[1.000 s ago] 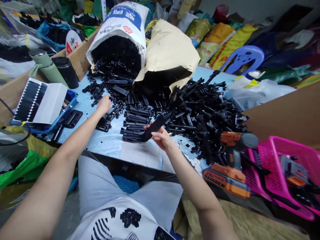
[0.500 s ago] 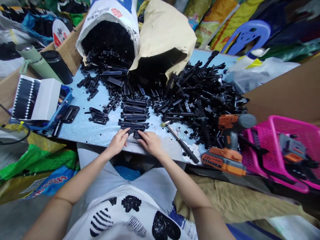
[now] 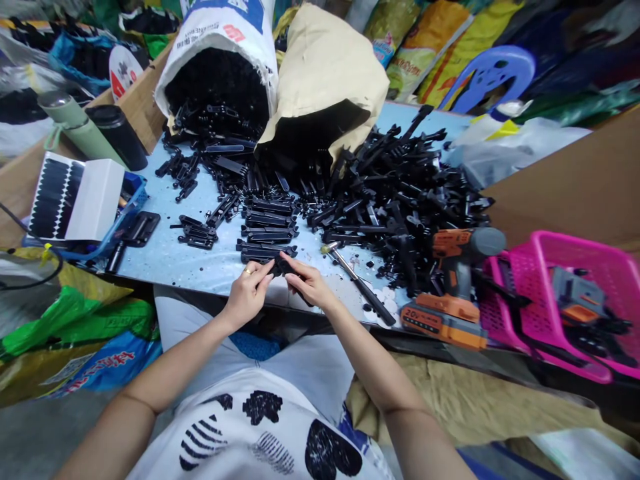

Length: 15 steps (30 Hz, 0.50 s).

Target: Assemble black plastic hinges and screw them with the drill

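Observation:
Between my hands is a small black part (image 3: 283, 265), pinched near the front edge of the bench; its exact shape is mostly covered by fingers. My left hand (image 3: 250, 290), with a ring on one finger, closes on its left end. The fingers of my right hand (image 3: 307, 281) grip its right side. Just beyond my fingertips, several long black bars (image 3: 270, 233) lie in a stacked row. A smaller group of black pieces (image 3: 195, 231) rests to the left of the row. The hammer (image 3: 361, 283) lies to the right of my right hand.
A large heap of black parts (image 3: 395, 193) covers the right of the blue bench (image 3: 165, 263). A white sack (image 3: 220, 33) and a beige sack (image 3: 330, 67) open toward me. An orange drill (image 3: 455, 287) and a pink basket (image 3: 585, 247) stand right; a blue basket (image 3: 135, 197) sits left.
Both hands have lifted slightly from the bench surface and turned inward, closer together. The small black part has come up between the fingertips, slightly to the right.

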Each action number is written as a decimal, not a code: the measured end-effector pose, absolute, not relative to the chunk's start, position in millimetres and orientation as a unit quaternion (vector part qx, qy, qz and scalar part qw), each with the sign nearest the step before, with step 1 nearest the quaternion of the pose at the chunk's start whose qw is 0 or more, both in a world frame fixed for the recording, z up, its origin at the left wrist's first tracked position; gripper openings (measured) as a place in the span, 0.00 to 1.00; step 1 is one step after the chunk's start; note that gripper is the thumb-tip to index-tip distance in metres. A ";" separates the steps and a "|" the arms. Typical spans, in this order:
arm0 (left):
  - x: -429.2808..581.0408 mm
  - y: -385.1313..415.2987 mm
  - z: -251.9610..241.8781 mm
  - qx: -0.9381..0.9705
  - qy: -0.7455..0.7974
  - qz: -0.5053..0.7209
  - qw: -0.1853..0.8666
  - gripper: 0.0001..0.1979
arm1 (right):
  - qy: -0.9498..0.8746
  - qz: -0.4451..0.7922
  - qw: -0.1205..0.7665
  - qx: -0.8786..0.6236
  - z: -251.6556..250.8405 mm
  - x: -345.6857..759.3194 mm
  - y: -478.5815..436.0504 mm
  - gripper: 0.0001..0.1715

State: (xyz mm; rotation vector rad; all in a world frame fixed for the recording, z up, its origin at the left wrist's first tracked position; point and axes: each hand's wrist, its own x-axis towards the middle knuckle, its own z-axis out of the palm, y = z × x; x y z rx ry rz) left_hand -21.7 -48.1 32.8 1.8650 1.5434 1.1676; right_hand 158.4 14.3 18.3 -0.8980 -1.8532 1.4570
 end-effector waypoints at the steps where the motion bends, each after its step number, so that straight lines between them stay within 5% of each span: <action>1: -16.9 -48.7 32.1 0.668 0.566 0.438 0.204 0.18 | -0.694 0.548 0.318 -0.342 19.1 156.5 12.8 0.31; 15: -15.0 -31.2 16.1 0.682 0.529 0.496 0.098 0.27 | -0.731 0.416 0.393 -0.373 20.3 143.2 0.1 0.34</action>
